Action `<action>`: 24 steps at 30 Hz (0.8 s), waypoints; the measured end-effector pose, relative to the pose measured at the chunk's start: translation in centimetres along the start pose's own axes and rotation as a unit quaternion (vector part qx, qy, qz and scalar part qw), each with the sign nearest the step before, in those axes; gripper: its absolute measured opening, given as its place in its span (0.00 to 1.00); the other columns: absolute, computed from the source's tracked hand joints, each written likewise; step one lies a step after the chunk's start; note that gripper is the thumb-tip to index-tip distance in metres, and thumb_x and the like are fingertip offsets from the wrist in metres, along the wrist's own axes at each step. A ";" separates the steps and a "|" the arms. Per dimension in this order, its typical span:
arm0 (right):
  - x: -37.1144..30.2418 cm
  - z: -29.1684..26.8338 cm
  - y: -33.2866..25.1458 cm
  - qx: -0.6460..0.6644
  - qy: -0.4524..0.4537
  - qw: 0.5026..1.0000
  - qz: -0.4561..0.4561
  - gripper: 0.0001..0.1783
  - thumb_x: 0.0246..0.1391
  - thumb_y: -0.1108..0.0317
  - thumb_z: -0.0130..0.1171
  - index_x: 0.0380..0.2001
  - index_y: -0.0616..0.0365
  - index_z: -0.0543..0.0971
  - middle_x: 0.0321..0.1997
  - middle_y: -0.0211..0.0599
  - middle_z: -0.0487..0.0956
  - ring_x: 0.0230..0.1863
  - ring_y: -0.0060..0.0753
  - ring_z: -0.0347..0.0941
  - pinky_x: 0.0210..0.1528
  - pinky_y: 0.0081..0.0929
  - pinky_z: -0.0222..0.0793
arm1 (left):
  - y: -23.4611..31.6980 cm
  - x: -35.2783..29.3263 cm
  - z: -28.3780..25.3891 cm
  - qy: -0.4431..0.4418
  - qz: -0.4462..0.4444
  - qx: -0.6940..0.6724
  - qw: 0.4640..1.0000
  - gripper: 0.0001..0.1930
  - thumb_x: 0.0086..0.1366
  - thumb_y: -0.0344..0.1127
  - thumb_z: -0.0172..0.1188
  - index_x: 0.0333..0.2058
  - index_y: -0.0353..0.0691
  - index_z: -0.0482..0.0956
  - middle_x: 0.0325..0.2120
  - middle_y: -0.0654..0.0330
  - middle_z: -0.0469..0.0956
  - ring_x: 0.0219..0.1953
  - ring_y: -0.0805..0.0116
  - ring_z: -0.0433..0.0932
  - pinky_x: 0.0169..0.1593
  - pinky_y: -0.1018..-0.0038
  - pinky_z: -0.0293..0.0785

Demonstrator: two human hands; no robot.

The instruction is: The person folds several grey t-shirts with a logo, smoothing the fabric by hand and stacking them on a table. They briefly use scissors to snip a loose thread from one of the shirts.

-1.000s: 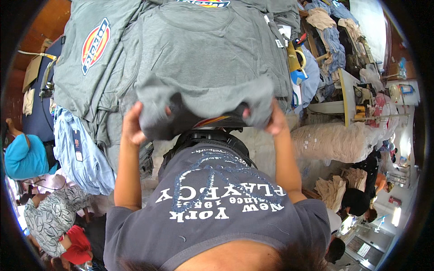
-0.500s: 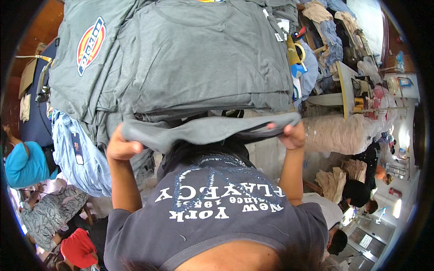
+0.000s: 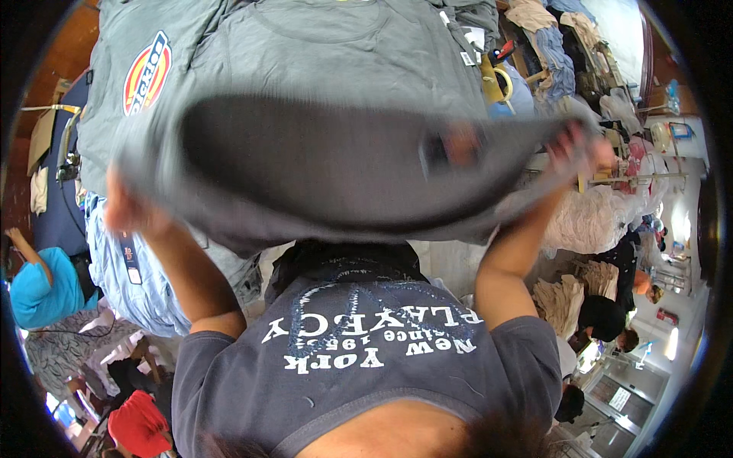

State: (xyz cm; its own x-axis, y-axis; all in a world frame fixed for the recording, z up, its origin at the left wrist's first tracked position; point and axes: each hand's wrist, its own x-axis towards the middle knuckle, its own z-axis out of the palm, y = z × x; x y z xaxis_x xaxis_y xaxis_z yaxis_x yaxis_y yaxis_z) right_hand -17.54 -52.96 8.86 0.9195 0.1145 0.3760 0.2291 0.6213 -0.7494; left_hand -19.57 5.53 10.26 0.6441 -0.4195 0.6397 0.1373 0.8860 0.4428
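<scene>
A grey shirt [image 3: 328, 168] is stretched wide in the air in front of me, its dark inside facing up and its edges smeared by motion. At its left end my left hand [image 3: 134, 206] is closed on the cloth, though blurred. My right hand [image 3: 576, 153] grips the other end, fingers partly hidden by fabric. Behind the held shirt lies a pile of grey T-shirts [image 3: 305, 65]; the one at the left bears a colourful oval emblem [image 3: 147, 75]. White tags [image 3: 467, 57] hang from the pile's right side.
A yellow tape roll [image 3: 498, 85] sits right of the pile. Light blue garments [image 3: 156, 286] hang at the left, near a person in turquoise [image 3: 50, 286]; another wears red [image 3: 137, 424]. Clear plastic wrapping [image 3: 588, 217] and tan folded cloth [image 3: 561, 305] are at the right.
Both hands have moved up and farther apart. The grey shirt between them has lifted and opened from a narrow band into a wide loop, covering the near part of the pile.
</scene>
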 end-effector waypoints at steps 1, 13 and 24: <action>4.0 2.9 1.8 -0.032 0.044 0.997 0.056 0.28 0.49 0.50 0.48 0.44 0.62 0.65 0.47 0.49 0.67 0.44 0.44 0.68 0.47 0.39 0.64 | -0.5 1.8 -1.4 0.102 0.029 -0.013 0.994 0.23 0.57 0.43 0.49 0.45 0.32 0.66 0.53 0.47 0.58 0.56 0.53 0.55 0.59 0.56 0.44; 14.1 -4.4 13.8 0.276 -0.024 0.848 0.452 0.17 0.54 0.62 0.47 0.37 0.67 0.70 0.36 0.45 0.75 0.42 0.35 0.72 0.43 0.29 0.70 | -1.6 2.7 -17.9 0.252 -0.242 -0.126 0.929 0.18 0.61 0.45 0.45 0.38 0.36 0.73 0.34 0.59 0.76 0.39 0.72 0.74 0.46 0.73 0.68; 15.3 -3.9 15.2 0.012 0.144 0.921 0.362 0.15 0.50 0.60 0.52 0.34 0.62 0.71 0.34 0.37 0.76 0.31 0.28 0.74 0.40 0.23 0.70 | -3.2 6.2 -18.8 0.457 -0.265 0.150 0.836 0.25 0.58 0.48 0.51 0.44 0.30 0.67 0.39 0.53 0.73 0.40 0.63 0.73 0.45 0.68 0.68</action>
State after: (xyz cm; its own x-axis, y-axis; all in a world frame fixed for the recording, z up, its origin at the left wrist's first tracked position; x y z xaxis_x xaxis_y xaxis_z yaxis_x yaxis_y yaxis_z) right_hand 1.28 -44.85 1.12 0.8761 0.2965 -0.3802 -0.4809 0.4800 -0.7337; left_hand -1.85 3.76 1.03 0.8774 -0.2891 -0.3828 0.4788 0.4779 0.7365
